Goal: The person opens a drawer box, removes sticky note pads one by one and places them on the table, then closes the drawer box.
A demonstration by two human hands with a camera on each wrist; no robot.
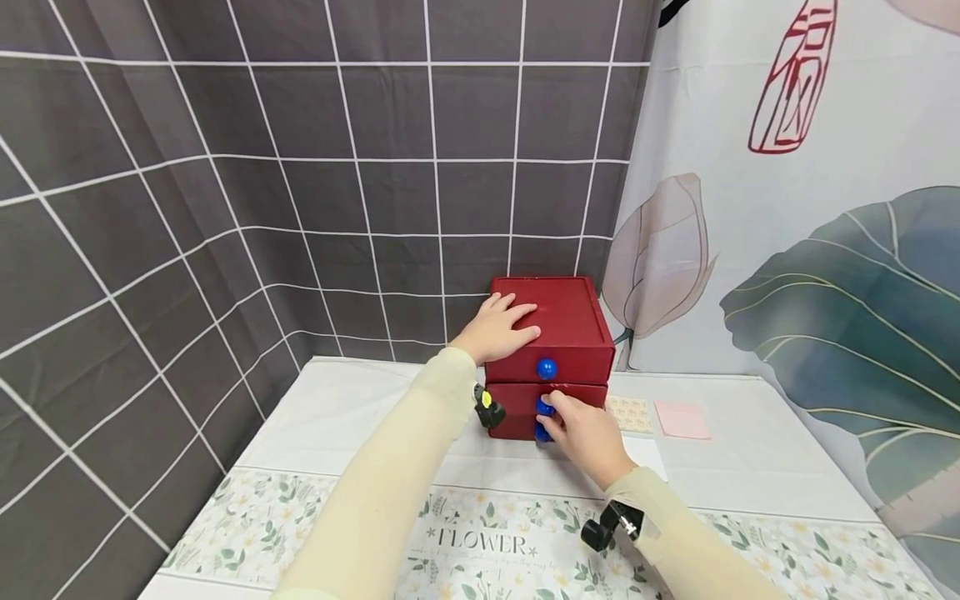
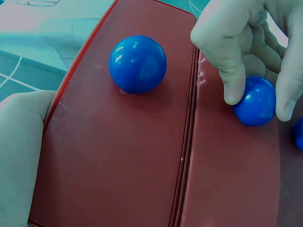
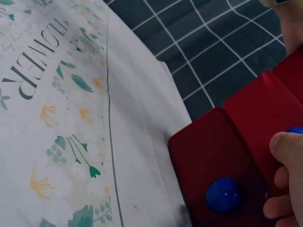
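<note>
A dark red drawer box [image 1: 551,310] stands against the back wall, with blue ball knobs down its front. My left hand [image 1: 497,330] lies on its top, fingers spread and straight. With thumb and fingers my right hand [image 1: 588,435] pinches the middle knob [image 2: 256,105]. In the left wrist view, the top knob [image 2: 138,64] is untouched, and the lowest one shows only in part at the right edge. The right wrist view has this lowest knob [image 3: 223,194] in full, just below the right hand's curled fingers. All the drawer fronts look flush.
Right of the box lie a patterned cream card [image 1: 630,414], a pink paper square [image 1: 682,420] and a white sheet [image 1: 647,457]. A flower-print cloth [image 1: 487,550] runs along the table's front. Dark grid fabric [image 1: 382,192] hangs behind and at left.
</note>
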